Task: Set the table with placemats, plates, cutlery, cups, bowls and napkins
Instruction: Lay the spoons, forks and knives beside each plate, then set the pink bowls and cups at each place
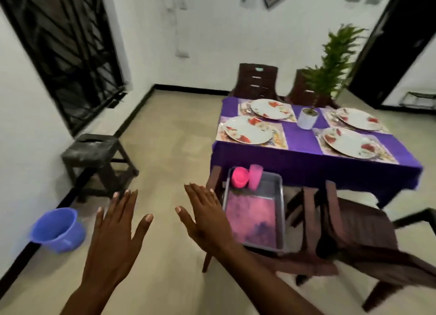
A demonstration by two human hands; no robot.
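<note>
Left hand [115,222]: held flat, fingers spread, nothing grasped.
Right hand [205,215]: released, just beside the grey tray [282,210].
Pink cups [246,176]: kept at the tray's 12 o'clock end.
Plates [247,130]: laid on placemats on the counter [302,168].
Advice: one cup is best gripped by its wall.

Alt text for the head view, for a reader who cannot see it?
Both open hands, left hand and right hand, hover before a purple-clothed table set with four floral plates on placemats. A grey tray holding pink cups rests on a chair.

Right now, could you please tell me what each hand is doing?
Left hand: open, fingers spread, holding nothing.
Right hand: open, fingers straight, holding nothing.
</note>
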